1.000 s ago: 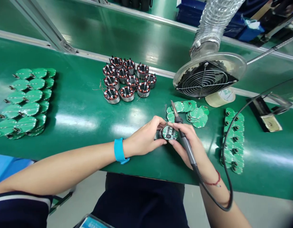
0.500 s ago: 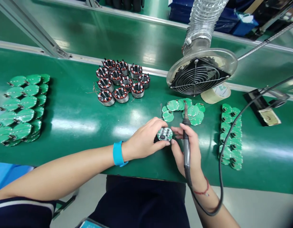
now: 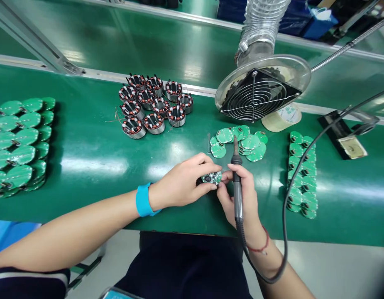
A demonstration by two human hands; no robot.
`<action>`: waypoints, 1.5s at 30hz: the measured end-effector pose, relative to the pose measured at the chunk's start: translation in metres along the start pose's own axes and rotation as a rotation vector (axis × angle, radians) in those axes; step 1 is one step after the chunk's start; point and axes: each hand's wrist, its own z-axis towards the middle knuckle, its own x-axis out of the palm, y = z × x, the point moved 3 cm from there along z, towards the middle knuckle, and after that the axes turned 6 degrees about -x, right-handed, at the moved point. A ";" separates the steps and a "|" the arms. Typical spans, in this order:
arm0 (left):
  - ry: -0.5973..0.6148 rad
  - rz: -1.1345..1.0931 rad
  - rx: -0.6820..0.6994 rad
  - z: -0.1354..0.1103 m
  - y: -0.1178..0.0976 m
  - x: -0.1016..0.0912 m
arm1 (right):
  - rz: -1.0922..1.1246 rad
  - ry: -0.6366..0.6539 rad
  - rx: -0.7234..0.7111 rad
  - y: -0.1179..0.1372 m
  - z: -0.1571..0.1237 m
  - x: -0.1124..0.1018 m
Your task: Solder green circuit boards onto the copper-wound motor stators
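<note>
Nearest us, we have the right hand with the iron tucked in its grasp, tip pointing away, while its thumb and fingertips meet the board's right edge. The left hand pinches that board between thumb and fingers, just over the bench. We'd call this steadying and adjusting, not soldering; putting the iron to work would call for a firm left pinch and the tip turned to the board. Beyond, we see loose boards, then stators and the fan.
</note>
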 end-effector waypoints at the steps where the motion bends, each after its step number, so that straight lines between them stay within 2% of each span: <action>1: 0.010 0.003 0.003 0.001 0.000 -0.002 | 0.008 -0.013 0.019 0.000 -0.001 0.001; 7: 0.038 0.144 -0.043 0.003 -0.005 -0.002 | 0.047 -0.109 0.144 0.002 -0.009 0.004; 12: -0.063 0.222 -0.158 0.001 -0.007 0.008 | 0.114 -0.144 0.213 0.005 -0.011 0.001; 14: -0.070 0.149 -0.177 0.001 -0.006 0.008 | 0.148 -0.139 0.226 0.006 -0.010 0.000; 18: 0.009 -0.137 -0.197 0.001 -0.001 0.000 | 0.175 -0.129 0.222 0.008 -0.008 0.000; 21: -0.023 -0.293 -0.268 0.002 0.003 -0.001 | 0.140 -0.133 0.205 0.011 -0.008 0.001; 28: -0.129 -0.282 -0.250 0.002 0.004 0.010 | -0.020 -0.092 0.042 0.011 -0.005 -0.003; 30: -0.086 -0.330 -0.269 0.003 0.007 0.007 | -0.039 -0.064 0.027 0.010 -0.007 -0.003; 35: 0.162 -0.424 -0.269 0.007 0.015 -0.006 | -0.106 -0.034 0.002 0.014 -0.021 0.005; 37: 0.193 -0.402 -0.249 0.005 0.016 -0.008 | -0.160 -0.030 -0.031 0.018 -0.023 0.010; 42: 0.185 -0.420 -0.255 0.002 0.021 -0.005 | -0.241 -0.003 -0.102 0.021 -0.017 0.010; 45: 0.303 -0.486 -0.188 0.004 0.024 -0.007 | -0.183 -0.011 -0.072 0.016 -0.016 0.002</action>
